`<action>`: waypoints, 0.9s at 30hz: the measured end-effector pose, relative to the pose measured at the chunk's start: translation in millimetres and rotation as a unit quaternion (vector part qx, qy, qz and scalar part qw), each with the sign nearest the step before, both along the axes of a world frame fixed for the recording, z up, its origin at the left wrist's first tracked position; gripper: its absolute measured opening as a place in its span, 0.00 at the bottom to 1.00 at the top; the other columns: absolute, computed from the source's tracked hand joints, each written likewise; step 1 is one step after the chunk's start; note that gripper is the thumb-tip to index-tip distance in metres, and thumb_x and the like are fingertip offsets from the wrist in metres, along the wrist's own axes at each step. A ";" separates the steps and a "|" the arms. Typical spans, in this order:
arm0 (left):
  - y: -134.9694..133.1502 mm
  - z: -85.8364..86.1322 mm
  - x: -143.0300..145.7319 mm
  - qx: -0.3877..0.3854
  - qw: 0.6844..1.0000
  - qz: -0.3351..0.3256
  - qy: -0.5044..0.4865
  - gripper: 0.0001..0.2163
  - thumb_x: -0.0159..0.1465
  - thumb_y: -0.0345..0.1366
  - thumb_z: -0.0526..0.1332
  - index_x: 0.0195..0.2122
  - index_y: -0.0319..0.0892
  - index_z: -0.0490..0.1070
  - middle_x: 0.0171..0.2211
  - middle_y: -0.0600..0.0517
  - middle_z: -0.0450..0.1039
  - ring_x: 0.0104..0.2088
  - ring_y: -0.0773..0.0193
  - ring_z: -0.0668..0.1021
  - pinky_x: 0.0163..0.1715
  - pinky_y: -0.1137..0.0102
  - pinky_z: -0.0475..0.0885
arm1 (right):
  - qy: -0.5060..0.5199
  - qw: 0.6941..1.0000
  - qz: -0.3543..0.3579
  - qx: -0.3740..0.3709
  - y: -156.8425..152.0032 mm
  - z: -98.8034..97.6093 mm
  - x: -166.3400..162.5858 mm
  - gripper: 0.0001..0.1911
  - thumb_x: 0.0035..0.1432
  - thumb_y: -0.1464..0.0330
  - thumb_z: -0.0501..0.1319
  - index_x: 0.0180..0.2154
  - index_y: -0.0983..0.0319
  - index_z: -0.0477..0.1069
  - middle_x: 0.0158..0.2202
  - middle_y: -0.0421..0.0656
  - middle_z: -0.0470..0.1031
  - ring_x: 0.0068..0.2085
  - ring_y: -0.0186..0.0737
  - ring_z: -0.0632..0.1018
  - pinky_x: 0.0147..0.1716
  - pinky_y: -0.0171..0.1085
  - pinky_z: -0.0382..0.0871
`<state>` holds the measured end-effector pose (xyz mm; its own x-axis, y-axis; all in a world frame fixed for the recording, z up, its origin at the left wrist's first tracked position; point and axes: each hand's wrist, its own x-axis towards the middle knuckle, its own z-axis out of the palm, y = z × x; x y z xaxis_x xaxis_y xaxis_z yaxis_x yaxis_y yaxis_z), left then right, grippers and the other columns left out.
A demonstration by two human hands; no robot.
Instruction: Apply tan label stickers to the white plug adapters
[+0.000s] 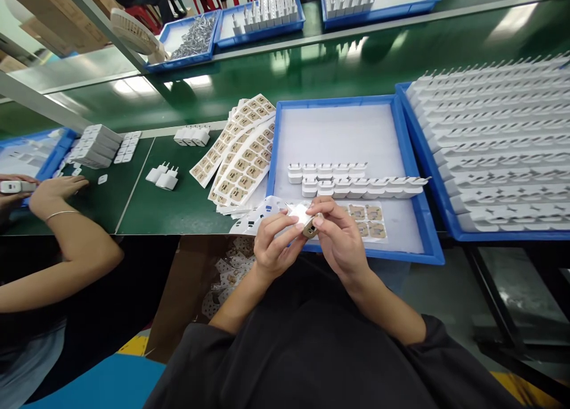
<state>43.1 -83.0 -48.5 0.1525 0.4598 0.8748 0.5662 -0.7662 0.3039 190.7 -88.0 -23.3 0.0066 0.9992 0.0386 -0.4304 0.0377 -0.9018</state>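
Both my hands grip one white plug charger (299, 214) over the near edge of a blue tray (333, 104). My left hand (276, 243) pinches its left side, while my right hand (341, 237) has thumb and forefinger on the end with a tan sticker face (310, 228). A sheet of tan stickers (375, 220) lies in the tray, partly behind my right hand. Two rows of white chargers (365, 187) stand farther back in the same tray. Stacked sticker sheets (244, 154) fan out on the green bench to the left.
Right of me, another blue tray (449, 226) is packed with chargers. Loose chargers (165, 177) sit on the bench at left, near a co-worker's arm (84, 249). An open carton (178, 290) below the bench edge holds scrap sheets. Across the belt stand more blue trays (285, 26).
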 end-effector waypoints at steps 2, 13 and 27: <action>-0.3 1.0 0.6 0.003 1.000 0.001 -0.002 0.15 0.65 0.31 0.68 0.51 0.47 0.69 0.43 0.51 0.76 0.44 0.61 0.82 0.46 0.61 0.83 | 0.015 1.000 0.002 -0.008 0.4 2.2 -0.6 0.06 0.56 0.69 0.64 0.34 0.55 0.81 0.39 0.41 0.69 0.42 0.40 0.72 0.41 0.38 0.68; -3.7 -7.4 -8.9 -0.082 0.995 -0.013 -0.048 0.18 0.64 0.36 0.69 0.54 0.46 0.69 0.44 0.49 0.78 0.44 0.60 0.82 0.44 0.65 0.81 | -0.098 0.989 0.076 0.083 2.1 3.1 17.1 0.15 0.60 0.69 0.66 0.49 0.53 0.79 0.45 0.43 0.71 0.44 0.39 0.74 0.41 0.37 0.73; -2.9 -12.6 -38.7 -0.183 0.969 0.072 -0.149 0.19 0.64 0.39 0.68 0.54 0.45 0.68 0.47 0.48 0.74 0.43 0.62 0.81 0.37 0.71 0.82 | -0.320 0.843 -0.052 0.429 -8.7 -0.6 -8.5 0.09 0.63 0.76 0.65 0.43 0.57 0.74 0.40 0.45 0.78 0.40 0.39 0.80 0.40 0.38 0.77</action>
